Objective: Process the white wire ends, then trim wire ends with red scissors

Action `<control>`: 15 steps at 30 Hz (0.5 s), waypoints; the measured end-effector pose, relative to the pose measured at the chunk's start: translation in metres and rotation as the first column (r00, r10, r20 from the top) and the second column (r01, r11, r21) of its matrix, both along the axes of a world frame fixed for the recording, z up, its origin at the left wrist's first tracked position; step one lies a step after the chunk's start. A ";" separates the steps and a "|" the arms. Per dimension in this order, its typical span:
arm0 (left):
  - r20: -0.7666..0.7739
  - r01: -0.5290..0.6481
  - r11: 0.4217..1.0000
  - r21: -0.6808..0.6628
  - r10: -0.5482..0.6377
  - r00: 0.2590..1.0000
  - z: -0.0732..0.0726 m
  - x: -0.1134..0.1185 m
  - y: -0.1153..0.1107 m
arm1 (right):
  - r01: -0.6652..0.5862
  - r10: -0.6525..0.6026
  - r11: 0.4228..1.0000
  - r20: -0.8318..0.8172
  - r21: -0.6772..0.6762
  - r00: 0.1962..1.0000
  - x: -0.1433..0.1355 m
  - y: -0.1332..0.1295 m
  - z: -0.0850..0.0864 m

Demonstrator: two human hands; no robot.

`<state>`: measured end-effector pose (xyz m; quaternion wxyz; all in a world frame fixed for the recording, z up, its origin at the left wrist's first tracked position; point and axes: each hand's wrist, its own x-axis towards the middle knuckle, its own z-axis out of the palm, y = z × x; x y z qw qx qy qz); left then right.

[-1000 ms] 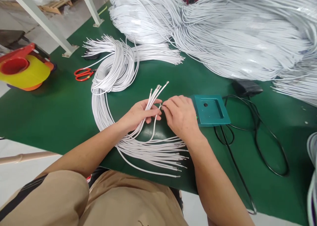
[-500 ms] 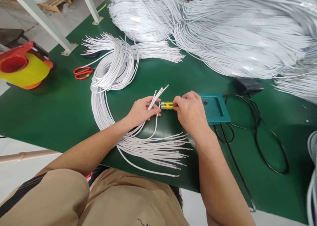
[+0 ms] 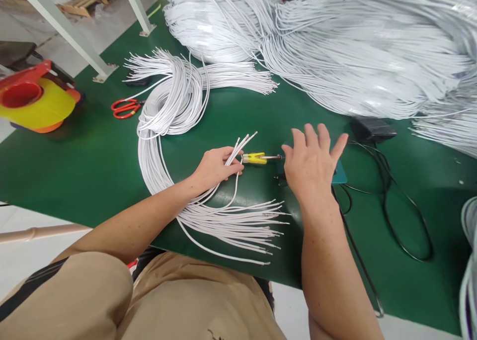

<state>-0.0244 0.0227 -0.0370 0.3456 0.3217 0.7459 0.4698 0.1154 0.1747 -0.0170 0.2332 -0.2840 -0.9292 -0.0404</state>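
Left hand (image 3: 211, 170) is closed in a narrow pinch, thumb against fingers, on several thin white round-sheathed cables (image 3: 238, 148), tips pointing up and to the right above the green-topped table (image 3: 93, 181). 1 cable hangs apart from the rest and reaches the fingertips beside a small yellow clip with a silver metal nose (image 3: 254, 158); whether its end sits inside the nose is too small to tell. A slim metal rod (image 3: 274, 157) extends from the clip's rear. Right hand (image 3: 313, 163) is spread wide, holding nothing visible, over the flat teal plastic box (image 3: 339, 175); contact cannot be confirmed. Judged handling: pinch firmly near the cable end, line that end up straight with the clip, hold the other tips clear of the metal nose, and put no strain on the rod. Surroundings: loose ends of the white cable bundle (image 3: 231, 230) fan out between the 2 forearms and could tangle with the pinched group. Black leads (image 3: 389, 181) loop right of the box, near a black block-shaped object (image 3: 372, 130), and could catch the right forearm. Red-handled scissors (image 3: 126, 108) lie farther left, out of the way; a large heap of white cable (image 3: 354, 56) fills the far side.
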 end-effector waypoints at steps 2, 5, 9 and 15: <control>0.084 -0.001 1.000 0.008 0.000 0.996 0.002 -0.002 0.000 | 0.057 -0.057 0.998 0.011 0.008 0.998 0.002 0.005 -0.005; 0.153 -0.023 1.000 0.020 0.019 0.988 0.005 -0.005 -0.002 | 0.048 -0.049 0.999 0.025 0.015 0.999 0.003 0.008 -0.008; 0.193 -0.043 0.997 0.068 0.029 0.981 0.003 -0.010 -0.006 | -0.102 0.098 0.993 -0.078 -0.056 0.992 -0.002 -0.007 0.004; 0.313 -0.068 0.981 0.182 0.008 0.950 -0.005 -0.016 -0.011 | -0.703 0.731 0.667 0.036 -0.247 0.681 -0.017 -0.067 0.008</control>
